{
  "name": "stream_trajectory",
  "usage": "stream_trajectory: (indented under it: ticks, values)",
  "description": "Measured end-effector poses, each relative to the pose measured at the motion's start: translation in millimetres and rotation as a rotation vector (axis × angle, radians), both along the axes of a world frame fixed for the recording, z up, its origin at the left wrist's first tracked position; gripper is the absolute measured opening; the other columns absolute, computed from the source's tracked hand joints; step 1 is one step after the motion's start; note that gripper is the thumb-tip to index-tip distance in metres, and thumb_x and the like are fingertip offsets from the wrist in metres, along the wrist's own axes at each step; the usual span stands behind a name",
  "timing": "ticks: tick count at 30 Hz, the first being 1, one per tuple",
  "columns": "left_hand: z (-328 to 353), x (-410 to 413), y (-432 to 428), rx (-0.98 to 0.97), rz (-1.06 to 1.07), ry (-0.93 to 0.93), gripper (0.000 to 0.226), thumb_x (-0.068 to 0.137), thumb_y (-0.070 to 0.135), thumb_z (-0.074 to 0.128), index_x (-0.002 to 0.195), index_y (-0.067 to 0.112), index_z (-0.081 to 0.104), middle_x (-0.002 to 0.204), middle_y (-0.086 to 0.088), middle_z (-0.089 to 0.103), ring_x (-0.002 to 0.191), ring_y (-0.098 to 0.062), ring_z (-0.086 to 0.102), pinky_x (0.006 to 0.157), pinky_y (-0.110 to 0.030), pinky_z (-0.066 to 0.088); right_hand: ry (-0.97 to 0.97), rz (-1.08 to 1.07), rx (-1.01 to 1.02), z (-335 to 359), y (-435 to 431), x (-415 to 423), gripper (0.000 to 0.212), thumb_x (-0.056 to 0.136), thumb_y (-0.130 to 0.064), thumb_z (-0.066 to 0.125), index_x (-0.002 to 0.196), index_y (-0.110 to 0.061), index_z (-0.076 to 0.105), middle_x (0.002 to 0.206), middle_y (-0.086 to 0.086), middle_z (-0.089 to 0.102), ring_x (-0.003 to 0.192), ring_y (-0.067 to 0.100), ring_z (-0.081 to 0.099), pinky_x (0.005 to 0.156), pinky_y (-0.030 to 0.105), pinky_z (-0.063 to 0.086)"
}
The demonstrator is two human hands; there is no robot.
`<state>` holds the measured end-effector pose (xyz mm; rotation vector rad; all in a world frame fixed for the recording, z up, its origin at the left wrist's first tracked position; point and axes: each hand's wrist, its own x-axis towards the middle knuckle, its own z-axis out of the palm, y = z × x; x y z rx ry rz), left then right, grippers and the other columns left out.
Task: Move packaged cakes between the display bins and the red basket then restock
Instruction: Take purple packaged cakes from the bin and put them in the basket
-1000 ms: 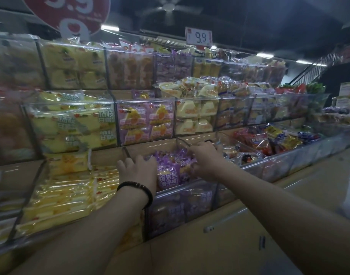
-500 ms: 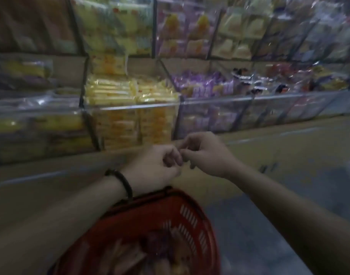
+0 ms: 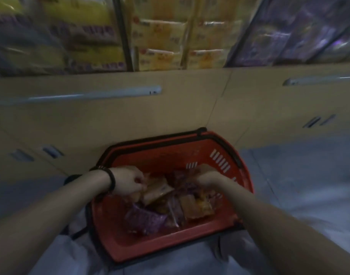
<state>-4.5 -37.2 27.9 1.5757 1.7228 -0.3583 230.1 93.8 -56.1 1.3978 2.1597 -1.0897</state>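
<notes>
Beige cabinets [image 3: 130, 116] back the red basket [image 3: 170, 153]; inside, our left hand [image 3: 128, 183] grips a tan cake packet [image 3: 157, 190]; our right hand [image 3: 210, 178] alongside, grasp unclear.

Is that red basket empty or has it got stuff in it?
Partly filled: several packaged cakes, purple and tan, lie in the bottom of the red basket, its inner walls bare above them.

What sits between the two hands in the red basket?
A tan cake packet lies between the left hand and the right hand, inside the red basket. The head view shows it, though blurred.
</notes>
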Motion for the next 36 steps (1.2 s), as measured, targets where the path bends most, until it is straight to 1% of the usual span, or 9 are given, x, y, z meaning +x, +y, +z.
stream_trajectory:
  ticks: [3, 8, 12, 16, 20, 22, 27, 33, 36]
  values:
    - [-9.5, -6.9, 11.1, -0.050, -0.044, 0.008, 0.032, 0.105, 0.046, 0.054, 0.114, 0.021, 0.071, 0.086, 0.010, 0.060, 0.054, 0.004, 0.049, 0.040, -0.007, 0.033, -0.016, 0.046, 0.064, -67.4, 7.9, 1.7, 0.066, 0.078, -0.068, 0.081, 0.131, -0.029, 0.073, 0.127, -0.006, 0.073, 0.120, 0.016, 0.067, 0.086, 0.020, 0.046]
    - [-23.8, -23.3, 21.6, -0.108, -0.062, 0.116, 0.042, 0.106, 0.048, 0.050, 0.108, 0.013, 0.073, 0.105, -0.005, 0.073, 0.071, -0.013, 0.057, 0.047, -0.015, 0.037, 0.060, -0.281, 0.175, -211.3, 30.9, 16.0, 0.116, 0.042, -0.107, 0.061, 0.128, -0.029, 0.067, 0.118, -0.006, 0.075, 0.110, 0.017, 0.074, 0.093, 0.037, 0.060]
    - [-29.7, -23.7, 27.3, -0.126, -0.034, 0.101, 0.040, 0.106, 0.049, 0.050, 0.109, 0.017, 0.074, 0.107, 0.000, 0.075, 0.083, -0.015, 0.064, 0.051, -0.017, 0.037, 0.055, -0.439, 0.204, -171.8, 15.0, -11.8, 0.086, 0.055, -0.090, 0.068, 0.120, -0.034, 0.075, 0.113, -0.008, 0.077, 0.106, 0.017, 0.074, 0.093, 0.039, 0.061]
    - [-32.8, -21.1, 27.6, -0.127, -0.035, 0.063, 0.034, 0.107, 0.043, 0.049, 0.115, 0.019, 0.071, 0.115, 0.001, 0.074, 0.109, -0.018, 0.066, 0.069, -0.023, 0.042, 0.154, -0.501, 0.035, -250.3, 38.9, 3.8, 0.090, 0.044, -0.075, 0.087, 0.120, -0.028, 0.075, 0.112, -0.007, 0.079, 0.109, 0.021, 0.076, 0.095, 0.044, 0.062]
    - [-34.9, -23.7, 26.2, -0.154, -0.054, 0.086, 0.032, 0.107, 0.040, 0.048, 0.117, 0.020, 0.072, 0.116, 0.000, 0.074, 0.108, -0.018, 0.067, 0.076, -0.022, 0.041, 0.181, -0.667, -0.127, -114.5, 10.8, -12.8, 0.029, 0.081, -0.013, 0.085, 0.105, -0.013, 0.070, 0.097, 0.004, 0.075, 0.087, 0.022, 0.072, 0.070, 0.025, 0.061]
    - [-35.4, -24.2, 25.9, -0.150, -0.076, 0.104, 0.034, 0.106, 0.042, 0.050, 0.119, 0.020, 0.072, 0.119, -0.001, 0.073, 0.111, -0.020, 0.066, 0.079, -0.024, 0.045, 0.111, -0.668, -0.147, -91.2, 11.1, -4.3, 0.029, 0.087, -0.010, 0.082, 0.114, -0.010, 0.071, 0.105, 0.011, 0.075, 0.080, 0.020, 0.066, 0.050, 0.016, 0.050]
    - [-28.9, -21.3, 23.2, -0.110, -0.080, 0.078, 0.038, 0.106, 0.046, 0.049, 0.118, 0.019, 0.073, 0.118, -0.004, 0.074, 0.099, -0.019, 0.069, 0.080, -0.024, 0.053, 0.214, -0.830, -0.219, -59.8, 4.2, 8.2, 0.037, 0.082, -0.014, 0.084, 0.112, 0.002, 0.071, 0.093, 0.016, 0.075, 0.082, 0.033, 0.075, 0.074, 0.047, 0.065]
    - [-29.6, -21.8, 22.6, -0.050, 0.285, -0.194, 0.060, 0.095, 0.073, 0.047, 0.111, 0.017, 0.063, 0.108, -0.004, 0.071, 0.093, -0.023, 0.071, 0.074, -0.036, 0.061, 0.698, -0.806, -0.694, -12.8, -45.2, -27.8, 0.029, 0.090, 0.010, 0.061, 0.112, -0.003, 0.075, 0.104, 0.019, 0.076, 0.087, 0.029, 0.070, 0.079, 0.040, 0.054]
    - [-24.5, -24.4, 24.2, 0.062, 0.411, -0.355, 0.045, 0.086, 0.062, 0.072, 0.094, 0.018, 0.070, 0.087, 0.005, 0.076, 0.081, -0.016, 0.075, 0.060, -0.023, 0.054, 0.758, -0.676, -0.687, -7.0, -64.0, -45.5, 0.031, 0.089, 0.011, 0.065, 0.117, -0.001, 0.069, 0.079, 0.010, 0.073, 0.063, 0.018, 0.063, 0.070, 0.036, 0.051]
